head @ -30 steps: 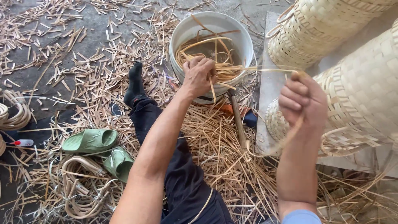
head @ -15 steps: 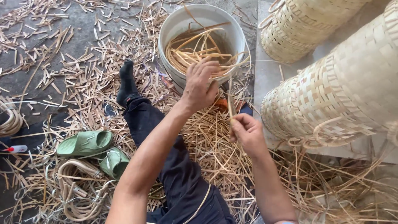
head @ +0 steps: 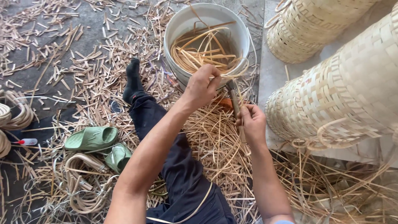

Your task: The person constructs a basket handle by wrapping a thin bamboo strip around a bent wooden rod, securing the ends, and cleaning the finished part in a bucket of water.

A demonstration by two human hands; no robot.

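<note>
Item: I see left hand (head: 202, 85) pinching cane strip (head: 232, 74) at bucket (head: 178, 29) rim; right hand (head: 251, 122), nearer me, grips its lower end.

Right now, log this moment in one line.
left hand: pinching cane strip at bucket rim | right hand: gripping strip lower down | woven basket: right

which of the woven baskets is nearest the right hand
The large pale woven bamboo basket lying on its side at the right, just beside the right hand; the other woven basket sits farther off, at the top.
</note>
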